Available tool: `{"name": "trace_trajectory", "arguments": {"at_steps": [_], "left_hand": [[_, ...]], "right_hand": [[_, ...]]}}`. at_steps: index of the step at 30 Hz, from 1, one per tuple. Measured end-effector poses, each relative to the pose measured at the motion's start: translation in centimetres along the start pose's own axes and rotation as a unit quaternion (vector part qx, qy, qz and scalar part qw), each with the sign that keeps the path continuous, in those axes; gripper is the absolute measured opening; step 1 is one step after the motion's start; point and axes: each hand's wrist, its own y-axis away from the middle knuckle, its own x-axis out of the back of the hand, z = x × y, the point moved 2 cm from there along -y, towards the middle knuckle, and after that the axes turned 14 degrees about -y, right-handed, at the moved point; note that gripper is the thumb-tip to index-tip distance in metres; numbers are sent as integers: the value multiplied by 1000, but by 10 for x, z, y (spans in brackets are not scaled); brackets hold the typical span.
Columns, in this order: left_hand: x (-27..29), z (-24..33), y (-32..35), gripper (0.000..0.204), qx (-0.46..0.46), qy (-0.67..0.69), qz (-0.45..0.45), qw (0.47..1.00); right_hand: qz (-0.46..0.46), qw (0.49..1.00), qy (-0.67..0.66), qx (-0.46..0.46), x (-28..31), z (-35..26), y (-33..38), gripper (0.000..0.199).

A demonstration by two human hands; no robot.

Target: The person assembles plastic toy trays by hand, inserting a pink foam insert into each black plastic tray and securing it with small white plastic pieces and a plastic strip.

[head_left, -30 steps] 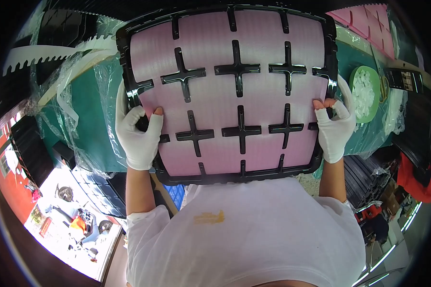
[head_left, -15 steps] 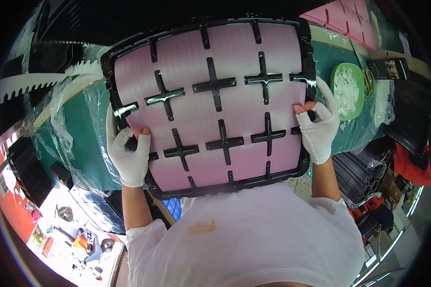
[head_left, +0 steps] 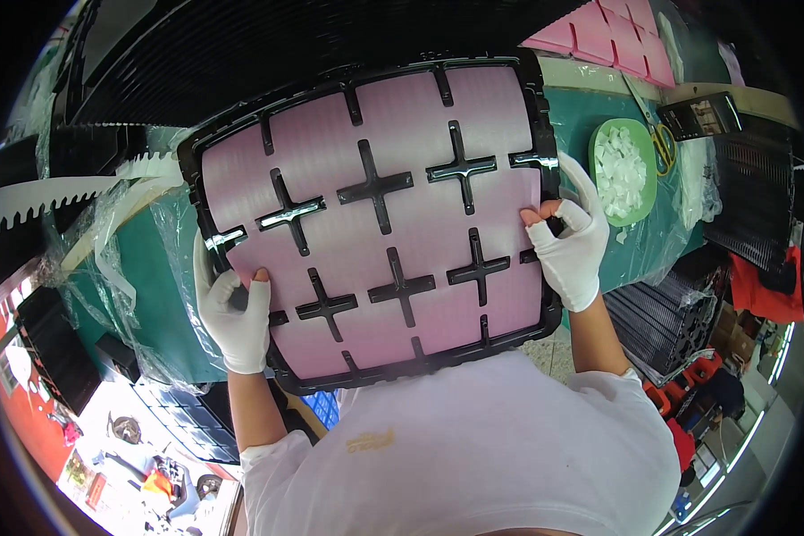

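**Both hands grip a black tray lined with pink foam**

The left hand (head_left: 234, 317), in a white glove with the fingertip cut open, clamps the lower left edge of the black tray (head_left: 545, 116): the thumb presses on top of the pink foam sheet (head_left: 393, 134) while the other fingers wrap under the rim, out of sight. The right hand (head_left: 570, 250), gloved the same way, pinches the tray's right edge, thumb and forefinger curled together on the foam and the remaining fingers behind the rim. The tray spans the whole gap between the two hands, held tilted, its left side lower than its right, just above the person's white shirt (head_left: 473, 456). Black cross-shaped ribs (head_left: 374, 185) stand through the foam and split it into compartments.

Beyond the right hand, a green bowl (head_left: 598, 143) of small white pieces sits on the green bench (head_left: 661, 232), with scissors (head_left: 659, 138) just past it. Past the left hand lies crumpled clear plastic film (head_left: 125, 268) and a white toothed strip (head_left: 45, 201).
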Motion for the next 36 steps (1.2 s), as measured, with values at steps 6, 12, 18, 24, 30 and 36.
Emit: {"name": "trace_trajectory", "arguments": {"at_steps": [6,12,18,24,30,36], "left_hand": [[4,3,-2,13,24,0,-2,1000],[4,14,-8,14,-3,-32,7,999],[4,9,-7,14,-29,-61,29,997],[5,7,-6,14,-26,-82,36,996],[3,10,-8,15,-39,-88,42,994],[5,8,-6,17,-36,-93,36,994]], "right_hand": [[-7,1000,1,-11,-4,-3,-1,18],[-13,1000,-22,2,-2,-4,-1,17],[-7,999,-35,7,-4,-2,0,16],[-7,999,-42,2,-5,-1,1,17],[-10,999,-39,-5,-3,-6,0,17],[-10,1000,-2,22,-3,-4,-1,15]]}}
